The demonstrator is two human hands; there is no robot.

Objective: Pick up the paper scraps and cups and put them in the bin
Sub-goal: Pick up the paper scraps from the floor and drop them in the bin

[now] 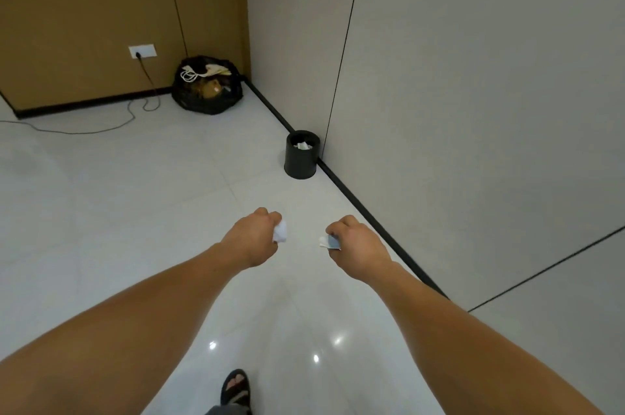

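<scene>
Left grip [257, 238] curled round a crumpled white paper scrap [280, 232]; right grip [358, 245] pinching a flat blue-and-white scrap [330, 242], cup or paper we cannot tell. The black bin [299, 166] stands ahead by the wall [439, 110], well apart from both, white paper [302, 145] already inside. We should bring both grips right over its rim before letting go, since light scraps drift.

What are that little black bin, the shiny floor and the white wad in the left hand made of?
The small round black bin looks like smooth matte plastic, possibly painted metal. The pale tiled floor seems glazed ceramic or polished stone: joint lines show and bright lights reflect in it. The crumpled white wad gripped by the left hand looks like paper, creased and dull.
</scene>
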